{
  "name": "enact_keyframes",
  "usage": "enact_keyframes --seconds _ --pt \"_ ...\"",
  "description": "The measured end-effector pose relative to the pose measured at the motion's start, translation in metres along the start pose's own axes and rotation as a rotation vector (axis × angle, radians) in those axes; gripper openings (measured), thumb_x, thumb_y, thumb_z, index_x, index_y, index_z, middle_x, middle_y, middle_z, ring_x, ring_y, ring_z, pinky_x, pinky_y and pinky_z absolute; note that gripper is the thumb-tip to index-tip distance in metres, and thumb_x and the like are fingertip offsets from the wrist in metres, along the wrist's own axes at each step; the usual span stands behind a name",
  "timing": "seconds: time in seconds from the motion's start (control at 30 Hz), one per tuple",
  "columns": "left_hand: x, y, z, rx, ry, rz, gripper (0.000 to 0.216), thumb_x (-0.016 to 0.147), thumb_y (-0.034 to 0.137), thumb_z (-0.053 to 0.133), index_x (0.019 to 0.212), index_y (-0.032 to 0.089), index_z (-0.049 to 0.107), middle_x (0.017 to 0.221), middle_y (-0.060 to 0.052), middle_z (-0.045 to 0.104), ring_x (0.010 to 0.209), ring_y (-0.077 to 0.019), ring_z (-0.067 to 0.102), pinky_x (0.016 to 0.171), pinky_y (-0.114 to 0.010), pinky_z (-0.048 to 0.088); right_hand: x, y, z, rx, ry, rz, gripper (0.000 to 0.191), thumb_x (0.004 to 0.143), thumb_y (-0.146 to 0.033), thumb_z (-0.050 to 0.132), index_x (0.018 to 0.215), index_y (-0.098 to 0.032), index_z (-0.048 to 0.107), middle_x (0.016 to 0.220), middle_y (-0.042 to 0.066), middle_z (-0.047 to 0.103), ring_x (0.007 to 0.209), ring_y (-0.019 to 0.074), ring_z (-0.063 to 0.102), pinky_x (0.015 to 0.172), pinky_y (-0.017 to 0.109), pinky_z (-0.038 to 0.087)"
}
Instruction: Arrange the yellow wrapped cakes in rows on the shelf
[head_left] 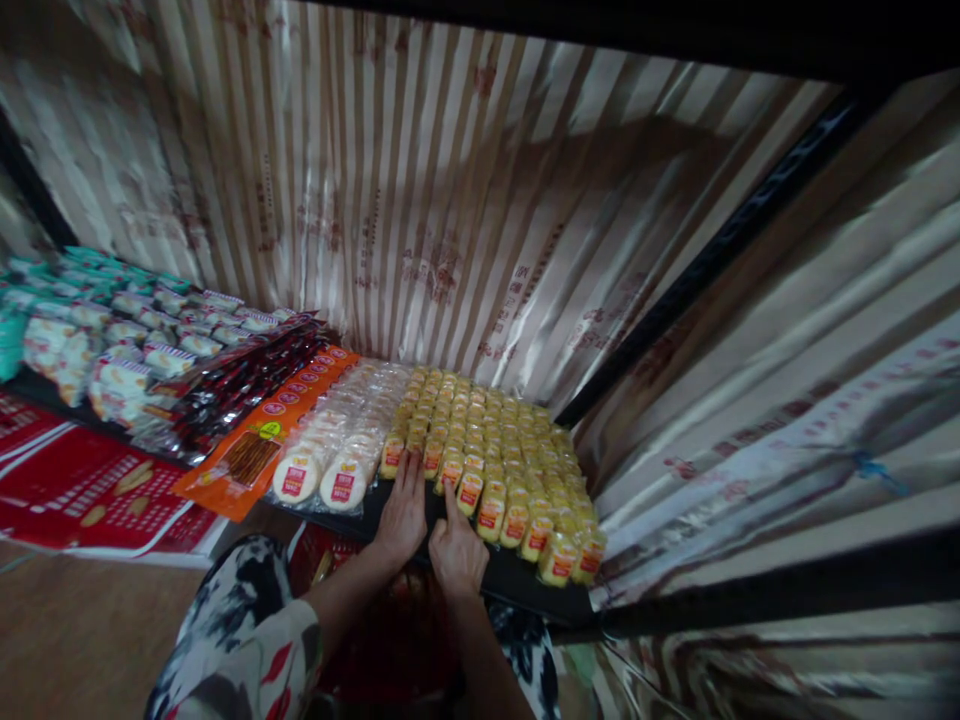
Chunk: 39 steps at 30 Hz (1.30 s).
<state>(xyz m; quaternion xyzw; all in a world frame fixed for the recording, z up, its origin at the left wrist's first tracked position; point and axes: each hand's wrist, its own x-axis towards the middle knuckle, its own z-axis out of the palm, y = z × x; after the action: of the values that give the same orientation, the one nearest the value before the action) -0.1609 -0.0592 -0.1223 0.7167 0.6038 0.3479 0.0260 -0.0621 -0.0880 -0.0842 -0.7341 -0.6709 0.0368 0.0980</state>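
Observation:
Rows of small yellow wrapped cakes [491, 512] with red and orange labels stand close together on a dark shelf [536, 585]. My left hand [403, 510] reaches to the front left of these rows, its fingers stretched out and resting against the front cakes. Just right of it, my right hand [456, 545] points its index finger at a front cake and touches it, the other fingers curled in. I see nothing held in either hand. Left of the cakes lie rows of round white wrapped crackers [343, 484] with red labels.
An orange snack packet [259, 435] lies left of the crackers, then dark red packets [251, 375], white packets [124, 375] and green packets [90, 265]. Striped plastic sheeting [420, 200] hangs behind. A black post [720, 250] slants up at the right. Red printed cartons [82, 490] sit below.

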Motion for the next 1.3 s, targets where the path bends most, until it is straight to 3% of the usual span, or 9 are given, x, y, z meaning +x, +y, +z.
enact_keyframes --seconds 0.2,0.43,0.9,1.3 --pt "0.007 -0.003 -0.009 -0.042 -0.118 0.068 0.082 0.063 -0.005 0.033 0.142 0.008 0.012 0.15 -0.014 0.012 0.136 -0.0201 -0.009 0.109 -0.043 0.027 0.001 0.001 0.002 0.007 0.016 0.002 0.06 0.083 -0.015 0.036 0.14 -0.03 0.025 0.101 0.004 0.067 0.072 0.0151 0.065 0.061 0.024 0.045" --pt "0.01 -0.006 -0.01 -0.018 -0.098 0.08 0.086 0.061 -0.008 0.031 0.142 0.01 0.01 0.15 -0.013 0.013 0.137 -0.0204 -0.006 0.109 -0.044 0.027 0.002 0.003 0.006 -0.005 0.037 -0.017 0.06 0.083 -0.014 0.035 0.14 -0.028 0.025 0.107 0.005 0.066 0.073 0.0136 0.065 0.061 0.022 0.045" --pt "0.02 -0.011 -0.011 0.013 -0.096 0.113 0.075 0.067 -0.005 0.033 0.14 0.009 0.021 0.147 -0.014 0.024 0.138 -0.0239 0.012 0.108 -0.046 0.029 0.003 0.005 0.013 0.004 0.063 -0.025 0.059 0.083 -0.014 0.036 0.139 -0.028 0.025 0.108 0.005 0.066 0.073 0.0131 0.065 0.06 0.02 0.046" --pt "0.02 -0.015 -0.011 -0.166 -0.098 0.118 0.073 0.071 -0.001 0.033 0.142 0.009 0.018 0.144 -0.015 0.03 0.137 -0.0255 0.011 0.108 -0.049 0.028 0.003 0.006 0.014 -0.007 0.067 -0.012 0.057 0.083 -0.015 0.036 0.138 -0.028 0.031 0.112 0.005 0.064 0.069 0.0115 0.063 0.056 0.018 0.044"
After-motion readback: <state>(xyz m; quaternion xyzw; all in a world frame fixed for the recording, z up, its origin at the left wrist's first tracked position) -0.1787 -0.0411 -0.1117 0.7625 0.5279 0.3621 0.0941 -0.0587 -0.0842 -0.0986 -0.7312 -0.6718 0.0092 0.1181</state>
